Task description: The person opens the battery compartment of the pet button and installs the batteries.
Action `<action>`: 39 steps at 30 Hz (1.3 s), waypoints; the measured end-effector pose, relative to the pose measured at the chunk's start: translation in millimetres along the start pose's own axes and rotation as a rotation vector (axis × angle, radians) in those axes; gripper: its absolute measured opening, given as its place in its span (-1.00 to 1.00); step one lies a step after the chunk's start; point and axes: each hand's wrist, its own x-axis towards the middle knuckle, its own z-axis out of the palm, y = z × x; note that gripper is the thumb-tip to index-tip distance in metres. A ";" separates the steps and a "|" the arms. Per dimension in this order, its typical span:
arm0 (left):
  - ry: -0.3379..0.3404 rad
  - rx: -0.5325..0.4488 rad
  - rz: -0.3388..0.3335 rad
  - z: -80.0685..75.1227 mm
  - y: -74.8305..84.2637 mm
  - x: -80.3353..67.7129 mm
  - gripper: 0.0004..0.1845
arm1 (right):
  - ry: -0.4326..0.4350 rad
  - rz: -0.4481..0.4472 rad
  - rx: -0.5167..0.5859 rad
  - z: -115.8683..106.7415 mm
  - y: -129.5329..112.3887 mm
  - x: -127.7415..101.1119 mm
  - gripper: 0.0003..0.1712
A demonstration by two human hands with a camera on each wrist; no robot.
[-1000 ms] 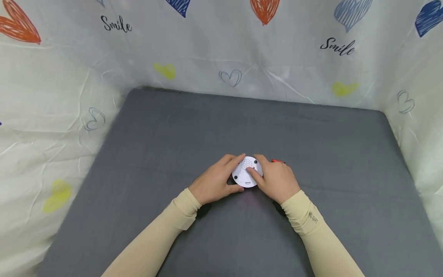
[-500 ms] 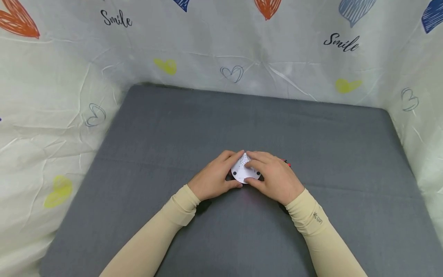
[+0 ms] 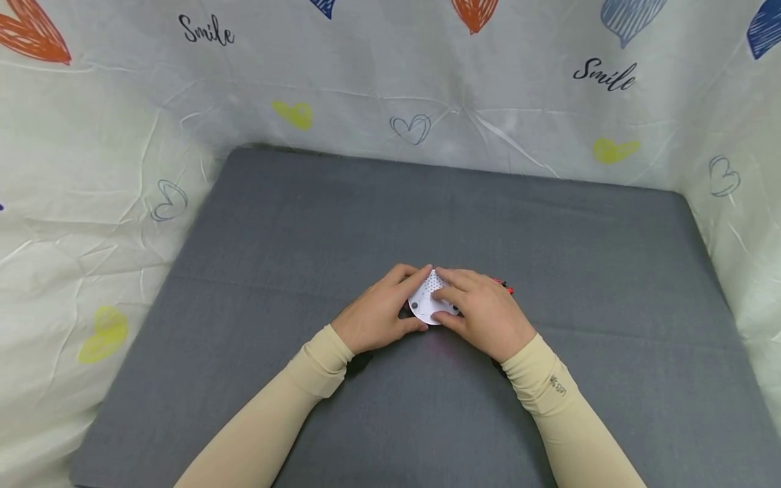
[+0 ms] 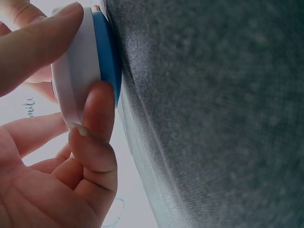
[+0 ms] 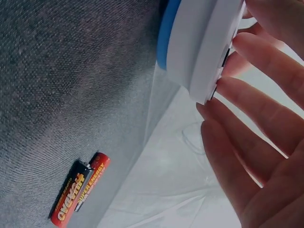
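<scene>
change: since the earlier frame the right hand (image 3: pixel 485 315) has slid further over the top of the round white device (image 3: pixel 430 303), its fingers now covering more of the perforated face; the left hand (image 3: pixel 378 315) has hardly shifted.
device: a white disc with a blue underside, lying face down on the grey mat (image 3: pixel 549 224) just in front of the person, between both hands; small dark feet and a dotted grille show on its upturned back.
left hand: clamped on the device's left rim, thumb (image 4: pixel 97 126) and forefinger pinching the white and blue edge.
right hand: fingers lie nearly straight across the back of the device, pressing or feeling it rather than wrapping it; the wrist view shows them just beside the white edge (image 5: pixel 204 42).
battery: a red and black cell (image 5: pixel 80 189) lies loose on the mat, near the right hand but apart from the device.
progress: judging by the loose battery and the upturned back, the work on the battery side looks underway and not finished; whether a cover is off i cannot tell.
surround: a crinkled white sheet (image 3: pixel 91 169) with hearts walls the mat.
</scene>
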 end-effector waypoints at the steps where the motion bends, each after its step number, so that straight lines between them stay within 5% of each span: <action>1: -0.001 0.001 0.002 0.1 -0.1 -0.1 0.01 | 0.005 -0.006 -0.005 0.3 0.0 0.0 -0.67; 13: 0.004 0.005 0.030 0.9 1.0 0.4 -0.01 | 0.099 -0.131 -0.163 6.0 -1.0 1.1 -0.71; 28: -0.012 -0.005 0.015 1.7 -1.6 0.2 -0.04 | 0.075 -0.120 -0.172 10.4 -2.1 2.3 -0.80; 39: -0.002 -0.010 0.022 1.9 -1.5 0.7 -0.03 | 0.015 -0.025 0.042 1.2 5.0 -1.5 -0.63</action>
